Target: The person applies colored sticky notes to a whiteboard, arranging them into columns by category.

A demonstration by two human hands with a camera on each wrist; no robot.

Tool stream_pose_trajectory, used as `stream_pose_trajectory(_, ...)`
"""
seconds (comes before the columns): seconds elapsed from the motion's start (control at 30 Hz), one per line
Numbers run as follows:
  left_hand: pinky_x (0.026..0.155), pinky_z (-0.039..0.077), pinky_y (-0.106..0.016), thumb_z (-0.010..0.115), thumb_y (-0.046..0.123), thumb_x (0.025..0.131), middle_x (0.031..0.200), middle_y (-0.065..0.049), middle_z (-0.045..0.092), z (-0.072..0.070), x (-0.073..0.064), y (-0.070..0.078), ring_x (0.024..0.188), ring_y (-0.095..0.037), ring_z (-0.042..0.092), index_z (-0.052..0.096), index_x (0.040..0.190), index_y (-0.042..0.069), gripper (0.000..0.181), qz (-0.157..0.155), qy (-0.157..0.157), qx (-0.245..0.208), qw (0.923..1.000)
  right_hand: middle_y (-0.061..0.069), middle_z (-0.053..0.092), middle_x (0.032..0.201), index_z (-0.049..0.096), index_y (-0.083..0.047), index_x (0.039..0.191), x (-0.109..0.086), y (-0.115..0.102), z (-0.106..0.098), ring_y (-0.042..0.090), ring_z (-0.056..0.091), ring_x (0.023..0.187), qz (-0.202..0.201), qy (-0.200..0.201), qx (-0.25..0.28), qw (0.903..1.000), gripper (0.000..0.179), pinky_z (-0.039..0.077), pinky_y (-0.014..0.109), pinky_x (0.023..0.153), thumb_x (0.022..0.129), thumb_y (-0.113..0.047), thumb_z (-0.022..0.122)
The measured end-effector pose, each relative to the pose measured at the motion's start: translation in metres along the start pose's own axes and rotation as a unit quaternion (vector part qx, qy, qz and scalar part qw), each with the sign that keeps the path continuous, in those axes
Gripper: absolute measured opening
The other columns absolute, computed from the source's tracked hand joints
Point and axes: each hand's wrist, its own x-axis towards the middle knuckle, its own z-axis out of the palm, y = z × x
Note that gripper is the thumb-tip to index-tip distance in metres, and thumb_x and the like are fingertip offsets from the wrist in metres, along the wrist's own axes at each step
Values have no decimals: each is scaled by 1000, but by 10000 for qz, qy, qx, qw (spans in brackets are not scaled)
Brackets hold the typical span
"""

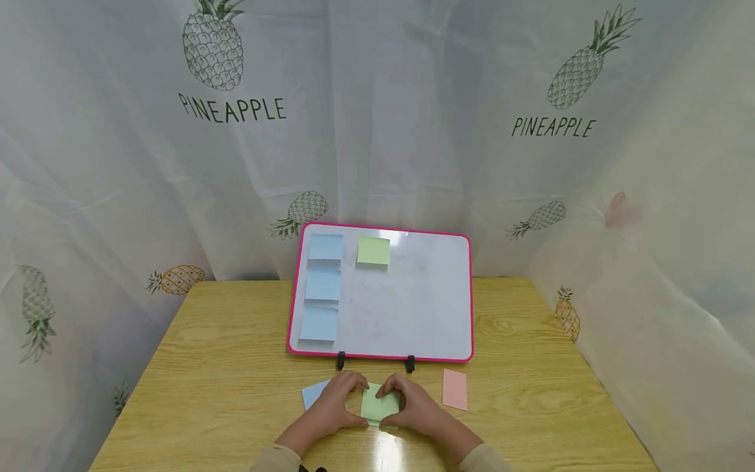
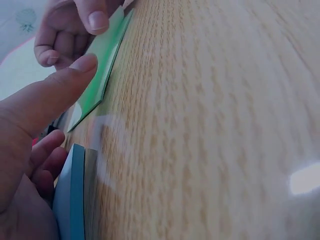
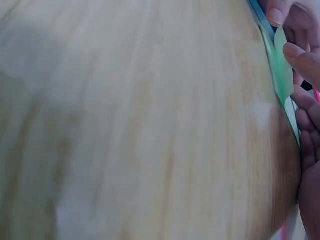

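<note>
A light-green sticky note (image 1: 382, 401) lies over the green pad (image 2: 92, 95) on the table, its near edge lifted away from the sheets below. My left hand (image 1: 335, 405) pinches the note at its left side, thumb at the near edge and forefinger curled over the far part. On the opposite side, my right hand (image 1: 413, 405) pinches it likewise, the thumb (image 3: 295, 51) against the raised sheet. Partly hidden under my left hand is a blue sticky-note pad (image 1: 315, 393), its thick edge facing the left wrist camera.
Behind the hands stands a pink-framed whiteboard (image 1: 407, 301) on black feet (image 1: 410, 364). Three blue notes (image 1: 322, 284) run down its left side, and one green note (image 1: 373, 250) sticks near the top. A pink pad (image 1: 455, 389) lies right of my right hand.
</note>
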Motion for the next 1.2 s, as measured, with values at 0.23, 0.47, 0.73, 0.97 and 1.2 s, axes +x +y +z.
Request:
stream_pose_trajectory(0.23,88,45,-36,88,29,71,114,6,52,4,1,2,99,-12,50,55,117,17,58,-186,69,117,9997,-3,70,105,53,-12,102,0,3,-5,15,60,106,-128,96,120,9998,35,43,30,96,81,-20,80)
stream_pose_trajectory(0.47,82,45,-34,88,28,72,108,6,53,7,2,3,94,-10,49,56,115,15,56,-219,245,265,9991,1,71,97,57,-8,100,1,3,-7,17,65,96,-8,82,478,9988,22,48,30,89,87,-12,74)
stream_pose_trajectory(0.73,86,43,-40,89,24,70,112,3,56,8,3,7,97,-15,51,56,115,15,57,-277,361,553,9974,-5,67,96,68,-16,96,7,5,-8,10,61,91,122,165,295,9994,8,49,30,84,91,-9,69)
stream_pose_trajectory(0.97,90,42,-44,88,24,72,117,3,57,8,0,9,103,-17,51,56,117,17,56,-468,236,461,9976,-1,69,99,75,-11,97,9,7,-13,11,61,91,272,-45,628,9976,12,50,26,78,94,-7,64)
stream_pose_trajectory(1.2,91,41,-42,87,24,72,117,5,58,9,0,10,104,-16,50,56,117,18,55,-466,234,488,9974,6,68,108,74,-4,103,9,7,-18,14,61,98,532,-168,1003,9934,16,50,25,77,96,-5,59)
